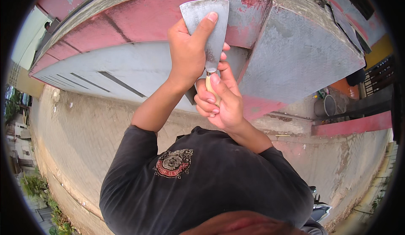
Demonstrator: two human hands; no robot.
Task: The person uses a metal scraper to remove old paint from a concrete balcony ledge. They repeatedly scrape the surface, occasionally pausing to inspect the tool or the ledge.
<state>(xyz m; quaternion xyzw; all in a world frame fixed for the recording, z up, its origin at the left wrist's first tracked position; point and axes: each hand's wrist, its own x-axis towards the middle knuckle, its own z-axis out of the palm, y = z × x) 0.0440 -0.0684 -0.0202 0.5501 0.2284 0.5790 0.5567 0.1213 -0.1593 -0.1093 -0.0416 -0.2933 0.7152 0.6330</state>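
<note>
A putty knife (217, 36) with a wide grey metal blade and a pale wooden handle is held up in front of the wall, blade upward. My left hand (190, 51) grips the blade, its thumb flat on the metal face and its fingers behind, mostly hidden. Lower down, my right hand (223, 98) is closed round the handle, thumb along it. Behind the blade, the red-painted band of the wall (143, 17) has grey patches where the paint is gone near the top edge.
Below the red band is a grey wall face (101, 64) with slanted dark slots. To the right stands a grey wall panel (301, 58). A round bucket-like container (325, 106) and a low pink ledge (354, 124) lie farther right. Paving (84, 125) stretches beneath me.
</note>
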